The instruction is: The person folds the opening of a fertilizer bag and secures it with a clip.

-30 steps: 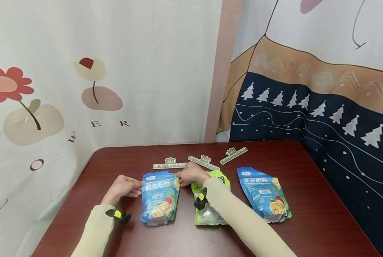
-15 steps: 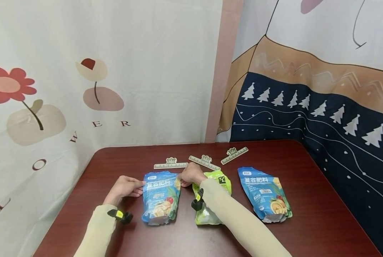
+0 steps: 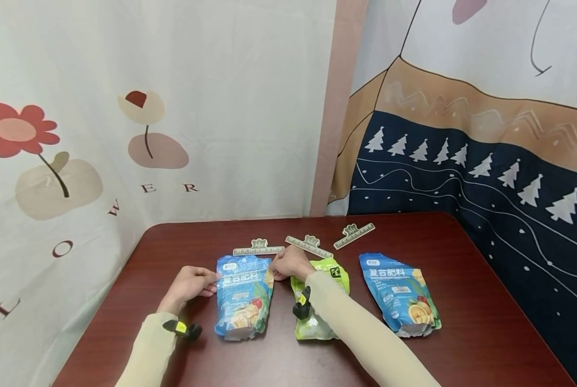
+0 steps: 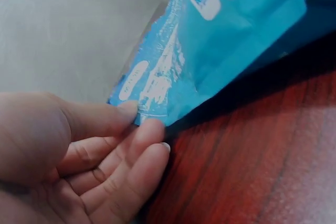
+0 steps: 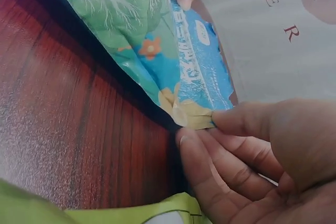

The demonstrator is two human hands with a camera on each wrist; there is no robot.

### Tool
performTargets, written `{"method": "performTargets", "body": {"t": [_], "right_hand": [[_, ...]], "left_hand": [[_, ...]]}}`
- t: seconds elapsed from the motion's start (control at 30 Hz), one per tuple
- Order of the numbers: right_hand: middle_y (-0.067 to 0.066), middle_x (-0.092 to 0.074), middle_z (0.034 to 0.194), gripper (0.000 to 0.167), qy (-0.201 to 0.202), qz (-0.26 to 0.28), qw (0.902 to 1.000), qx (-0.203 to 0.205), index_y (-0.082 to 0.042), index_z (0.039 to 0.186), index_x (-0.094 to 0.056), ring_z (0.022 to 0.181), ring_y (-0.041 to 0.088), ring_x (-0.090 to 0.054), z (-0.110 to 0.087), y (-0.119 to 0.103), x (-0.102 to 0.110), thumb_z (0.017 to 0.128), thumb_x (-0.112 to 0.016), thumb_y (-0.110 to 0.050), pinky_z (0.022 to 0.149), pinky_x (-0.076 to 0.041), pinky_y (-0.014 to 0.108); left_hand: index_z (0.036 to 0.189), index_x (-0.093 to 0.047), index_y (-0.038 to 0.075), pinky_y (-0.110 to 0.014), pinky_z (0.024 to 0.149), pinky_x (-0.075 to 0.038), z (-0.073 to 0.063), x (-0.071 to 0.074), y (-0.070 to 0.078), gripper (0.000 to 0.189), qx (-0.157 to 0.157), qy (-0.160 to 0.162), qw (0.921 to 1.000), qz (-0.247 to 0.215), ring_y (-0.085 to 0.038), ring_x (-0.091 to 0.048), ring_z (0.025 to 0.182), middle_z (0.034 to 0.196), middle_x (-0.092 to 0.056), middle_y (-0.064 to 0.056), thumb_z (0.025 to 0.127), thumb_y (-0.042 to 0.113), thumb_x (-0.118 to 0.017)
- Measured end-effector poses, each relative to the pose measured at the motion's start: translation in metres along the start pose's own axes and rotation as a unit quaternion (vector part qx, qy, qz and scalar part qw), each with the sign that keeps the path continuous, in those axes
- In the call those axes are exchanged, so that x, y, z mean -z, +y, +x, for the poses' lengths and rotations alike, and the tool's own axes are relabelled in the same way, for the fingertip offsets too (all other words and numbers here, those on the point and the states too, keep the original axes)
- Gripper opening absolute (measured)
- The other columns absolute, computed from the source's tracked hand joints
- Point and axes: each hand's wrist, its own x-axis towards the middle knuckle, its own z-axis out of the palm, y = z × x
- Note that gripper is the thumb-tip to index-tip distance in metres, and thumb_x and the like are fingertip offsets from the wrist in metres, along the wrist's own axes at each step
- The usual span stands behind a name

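Note:
In the head view, a blue fertilizer bag (image 3: 242, 301) with fruit pictures lies on the table at centre left. My left hand (image 3: 189, 285) pinches its upper left edge between thumb and fingers; the left wrist view shows this corner of the blue fertilizer bag (image 4: 157, 82) up close. At the opposite upper edge, my right hand (image 3: 290, 263) pinches the bag's yellow-printed corner (image 5: 197, 115). Under my right forearm lies a green bag (image 3: 314, 325), partly covered by the wrist and sleeve.
A second blue fertilizer bag (image 3: 399, 295) lies to the right. Behind the bags are three ruler-edged clips: the left clip (image 3: 258, 250), the middle clip (image 3: 309, 245) and the right clip (image 3: 354, 235). Printed curtains (image 3: 249, 118) stand behind the dark red table (image 3: 191, 242).
Both hands keep their grip on the same edges of the blue fertilizer bag. Its top edge now looks a little straighter. The whole view has shifted slightly.

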Motion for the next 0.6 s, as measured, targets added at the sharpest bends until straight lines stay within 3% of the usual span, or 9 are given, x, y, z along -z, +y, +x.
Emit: {"method": "performTargets", "body": {"t": [0.3, 0.47, 0.6], "right_hand": [[0.012, -0.077, 0.073, 0.008, -0.013, 0.028, 0.9988, 0.037, -0.003, 0.083, -0.081, 0.067, 0.021, -0.076, -0.008, 0.002, 0.007, 0.086, -0.077, -0.009, 0.067, -0.064, 0.037], [0.008, -0.076, 0.072, 0.009, -0.009, 0.037, 0.9982, 0.046, -0.006, 0.086, -0.081, 0.066, 0.021, -0.076, -0.011, 0.005, 0.012, 0.09, -0.075, -0.01, 0.07, -0.064, 0.041], [0.005, -0.076, 0.073, 0.01, -0.002, 0.044, 0.9976, 0.053, -0.009, 0.087, -0.081, 0.065, 0.02, -0.075, -0.014, 0.009, 0.014, 0.091, -0.072, -0.011, 0.07, -0.064, 0.041]], "left_hand": [[0.106, -0.076, -0.003, -0.032, 0.071, -0.063, 0.001, -0.002, -0.001, 0.025, -0.039, 0.012, 0.9992, 0.003, -0.018, -0.071, 0.074, 0.089, -0.075, -0.012, 0.096, 0.02, -0.074], [0.108, -0.074, -0.004, -0.037, 0.077, -0.064, 0.001, -0.003, -0.002, 0.026, -0.063, 0.002, 0.9975, -0.03, -0.022, -0.075, 0.08, 0.104, -0.076, -0.016, 0.098, 0.02, -0.071], [0.109, -0.073, -0.005, -0.038, 0.076, -0.064, 0.0, -0.004, 0.0, 0.028, -0.076, 0.0, 0.9954, -0.059, -0.023, -0.076, 0.081, 0.1, -0.076, -0.014, 0.098, 0.021, -0.072]]}}
